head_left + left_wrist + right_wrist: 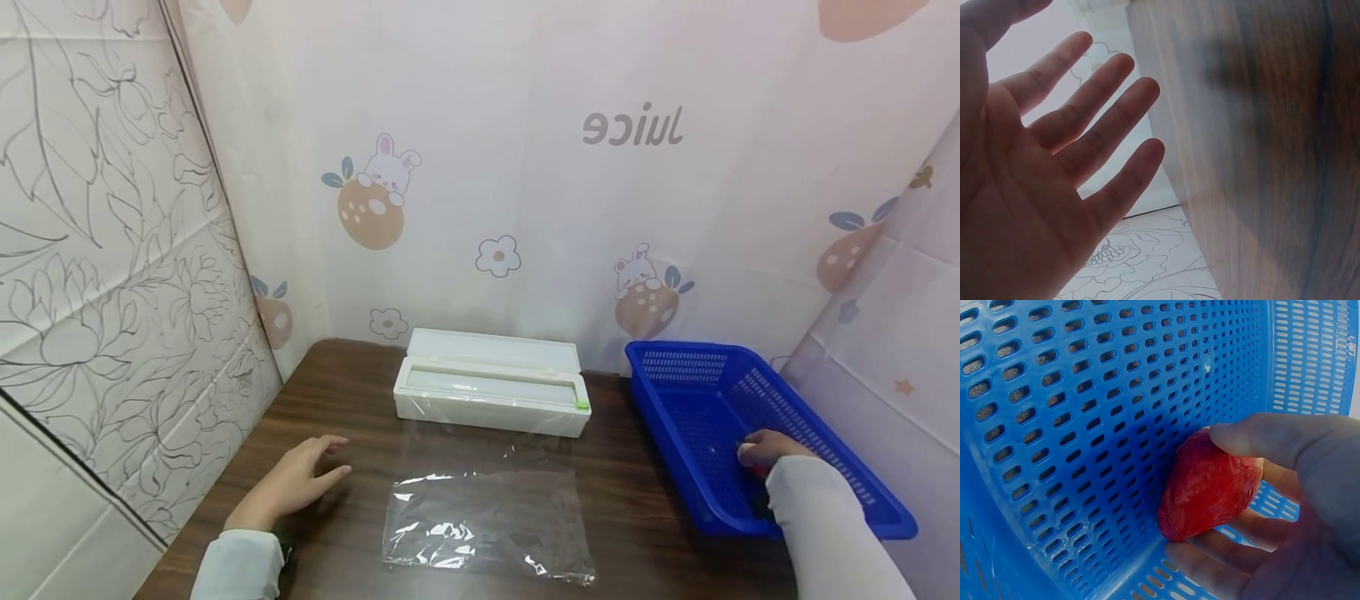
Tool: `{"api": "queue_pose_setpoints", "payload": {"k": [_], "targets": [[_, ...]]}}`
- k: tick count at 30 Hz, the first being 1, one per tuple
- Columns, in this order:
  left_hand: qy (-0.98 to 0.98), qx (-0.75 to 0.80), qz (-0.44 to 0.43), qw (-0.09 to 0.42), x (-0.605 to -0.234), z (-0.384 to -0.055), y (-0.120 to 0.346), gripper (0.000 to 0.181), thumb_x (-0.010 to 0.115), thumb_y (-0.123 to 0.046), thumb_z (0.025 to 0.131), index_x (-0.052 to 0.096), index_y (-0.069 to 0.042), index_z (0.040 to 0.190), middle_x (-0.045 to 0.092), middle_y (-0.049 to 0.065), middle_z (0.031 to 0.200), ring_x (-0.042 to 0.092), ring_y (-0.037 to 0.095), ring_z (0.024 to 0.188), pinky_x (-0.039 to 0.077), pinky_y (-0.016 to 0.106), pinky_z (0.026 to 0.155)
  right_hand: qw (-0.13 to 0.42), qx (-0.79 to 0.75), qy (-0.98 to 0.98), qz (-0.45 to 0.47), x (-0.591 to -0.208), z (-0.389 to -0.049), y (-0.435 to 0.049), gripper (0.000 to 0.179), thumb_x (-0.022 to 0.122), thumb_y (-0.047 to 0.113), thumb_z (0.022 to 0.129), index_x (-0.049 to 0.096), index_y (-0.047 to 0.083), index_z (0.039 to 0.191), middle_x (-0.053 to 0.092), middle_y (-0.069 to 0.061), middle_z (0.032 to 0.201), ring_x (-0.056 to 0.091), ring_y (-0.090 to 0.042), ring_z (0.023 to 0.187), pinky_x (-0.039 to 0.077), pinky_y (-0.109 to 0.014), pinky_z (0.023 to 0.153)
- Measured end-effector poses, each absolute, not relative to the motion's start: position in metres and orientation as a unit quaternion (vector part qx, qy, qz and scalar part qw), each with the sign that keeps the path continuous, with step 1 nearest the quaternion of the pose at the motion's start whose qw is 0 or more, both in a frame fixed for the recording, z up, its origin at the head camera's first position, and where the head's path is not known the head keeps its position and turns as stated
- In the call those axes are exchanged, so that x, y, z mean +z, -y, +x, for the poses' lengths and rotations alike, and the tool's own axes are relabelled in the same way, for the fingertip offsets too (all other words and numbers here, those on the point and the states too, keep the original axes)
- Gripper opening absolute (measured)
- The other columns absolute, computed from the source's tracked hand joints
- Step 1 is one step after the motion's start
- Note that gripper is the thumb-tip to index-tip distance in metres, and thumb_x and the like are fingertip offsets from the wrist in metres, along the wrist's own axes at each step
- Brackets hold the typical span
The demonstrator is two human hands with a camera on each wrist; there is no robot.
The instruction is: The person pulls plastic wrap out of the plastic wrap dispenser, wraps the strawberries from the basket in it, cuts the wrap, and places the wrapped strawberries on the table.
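In the head view, my right hand (772,454) reaches down into the blue plastic basket (675,450). The right wrist view shows its thumb and fingers curled round a red, rounded, glossy thing (1210,487) with a wrinkled surface; its exact kind is unclear. This thing lies against the basket's perforated inside. My left hand (296,479) holds nothing, its fingers spread and relaxed near the table's left side. Between the hands, clear cling film (487,517) lies across the tabletop, drawn out from a white film dispenser (491,412) whose lid stands raised.
A green slider (582,405) sits at the right end of the dispenser. The dark wooden table (345,392) meets a printed curtain (495,167) at the back. Line-drawn flower panels (112,292) close off the left side.
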State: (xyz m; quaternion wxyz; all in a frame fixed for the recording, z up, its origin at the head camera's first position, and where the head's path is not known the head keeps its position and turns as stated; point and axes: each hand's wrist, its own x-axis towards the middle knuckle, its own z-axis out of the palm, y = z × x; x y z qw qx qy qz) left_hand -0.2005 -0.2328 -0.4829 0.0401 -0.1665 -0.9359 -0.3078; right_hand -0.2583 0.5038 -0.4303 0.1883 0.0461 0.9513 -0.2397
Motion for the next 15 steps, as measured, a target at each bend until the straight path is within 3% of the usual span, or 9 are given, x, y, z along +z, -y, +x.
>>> {"api": "queue_pose_setpoints", "payload": {"k": [3, 8, 12, 15], "targets": [[0.936, -0.309, -0.164, 0.042, -0.4837, -0.2001, 0.2325, 0.044, 0.063, -0.033, 0.088, 0.055, -0.008, 0.122, 0.060, 0.017, 0.114, 0.055, 0.031, 0.102, 0.049, 0.054, 0.084, 0.184, -0.247, -0.950, 0.053, -0.4292, -0.2565, -0.5019, 0.024, 0.055, 0.015, 0.081, 0.056, -0.008, 0.089, 0.055, -0.013, 0.082, 0.050, -0.025, 0.077, 0.046, -0.041, 0.066], [0.934, -0.311, -0.169, 0.042, -0.4846, -0.1998, 0.2306, 0.045, 0.062, -0.035, 0.088, 0.054, -0.008, 0.123, 0.060, 0.018, 0.115, 0.055, 0.031, 0.103, 0.049, 0.054, 0.085, 0.185, -0.254, -0.948, 0.057, -0.4286, -0.2547, -0.5015, 0.012, 0.054, 0.013, 0.082, 0.051, 0.005, 0.074, 0.050, -0.005, 0.073, 0.048, -0.021, 0.071, 0.043, -0.036, 0.061], [0.931, -0.317, -0.175, 0.036, -0.4843, -0.2001, 0.2287, 0.047, 0.061, -0.038, 0.089, 0.053, -0.009, 0.125, 0.059, 0.016, 0.117, 0.054, 0.031, 0.105, 0.049, 0.054, 0.085, 0.184, -0.251, -0.949, 0.052, -0.4258, -0.2545, -0.5020, 0.018, 0.054, 0.015, 0.083, 0.056, -0.003, 0.080, 0.055, -0.009, 0.076, 0.050, -0.023, 0.074, 0.047, -0.039, 0.064], [0.929, -0.320, -0.183, 0.039, -0.4845, -0.2018, 0.2272, 0.047, 0.061, -0.039, 0.089, 0.054, -0.009, 0.124, 0.060, 0.014, 0.117, 0.055, 0.029, 0.104, 0.049, 0.053, 0.085, 0.182, -0.253, -0.948, 0.056, -0.4224, -0.2549, -0.5029, 0.036, 0.054, 0.019, 0.084, 0.056, -0.015, 0.098, 0.059, -0.020, 0.087, 0.053, -0.030, 0.082, 0.050, -0.046, 0.070]]}}
